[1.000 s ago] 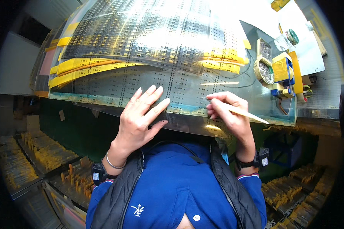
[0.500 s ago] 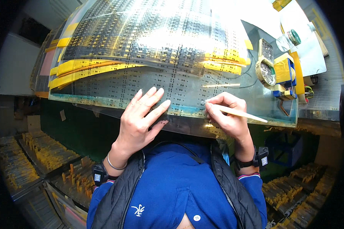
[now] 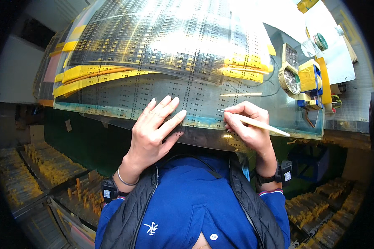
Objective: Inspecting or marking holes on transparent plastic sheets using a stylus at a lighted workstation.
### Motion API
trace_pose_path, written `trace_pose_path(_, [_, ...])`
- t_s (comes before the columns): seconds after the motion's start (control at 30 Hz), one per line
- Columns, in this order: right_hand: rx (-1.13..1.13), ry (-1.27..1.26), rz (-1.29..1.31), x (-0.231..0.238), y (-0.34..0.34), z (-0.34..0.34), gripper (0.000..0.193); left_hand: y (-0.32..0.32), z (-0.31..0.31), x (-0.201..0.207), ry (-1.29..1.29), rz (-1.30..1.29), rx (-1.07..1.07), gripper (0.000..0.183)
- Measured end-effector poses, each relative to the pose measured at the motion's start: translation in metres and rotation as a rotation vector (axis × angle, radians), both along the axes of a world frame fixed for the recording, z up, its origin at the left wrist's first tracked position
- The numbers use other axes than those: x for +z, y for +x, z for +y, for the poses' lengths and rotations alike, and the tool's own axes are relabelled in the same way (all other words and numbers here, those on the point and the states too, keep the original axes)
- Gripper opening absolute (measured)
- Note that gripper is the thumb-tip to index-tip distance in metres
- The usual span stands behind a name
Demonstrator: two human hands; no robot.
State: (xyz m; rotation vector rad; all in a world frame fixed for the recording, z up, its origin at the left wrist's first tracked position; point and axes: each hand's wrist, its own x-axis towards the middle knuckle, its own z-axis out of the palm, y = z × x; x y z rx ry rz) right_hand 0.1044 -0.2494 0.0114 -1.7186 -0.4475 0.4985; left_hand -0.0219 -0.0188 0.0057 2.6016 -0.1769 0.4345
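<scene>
One pale-handled tool (image 3: pixel 272 128) is pinched in the right hand (image 3: pixel 254 136), its tip over one clear, black-marked sheet (image 3: pixel 201 99) on one table (image 3: pixel 293 122); the sheet is touched by the left hand (image 3: pixel 148 130), fingers slightly spread, nothing grasped.

Glare partly hides the patterned film (image 3: pixel 120 45) (cut off above); the tool tip (image 3: pixel 221 110) seems too small to tell.

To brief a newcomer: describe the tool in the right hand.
Find the table, then the right hand over its near edge. The tool is the pale stick slanting through its grip. Unlike the thin strip lying beyond, it is held and has a slender tip.
</scene>
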Motion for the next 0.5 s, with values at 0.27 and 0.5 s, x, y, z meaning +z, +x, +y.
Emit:
trace_pose_path(0.27, [0.103, 0.248, 0.191, 0.017, 0.024, -0.016, 0.018, -0.001, 0.006, -0.001, 0.027, -0.019, -0.026, 0.074])
trace_pose_path(0.5, [0.460, -0.224, -0.858, 0.013, 0.003, 0.017, 0.027, 0.015, 0.020, -0.004, -0.219, -0.028, -0.122, 0.103])
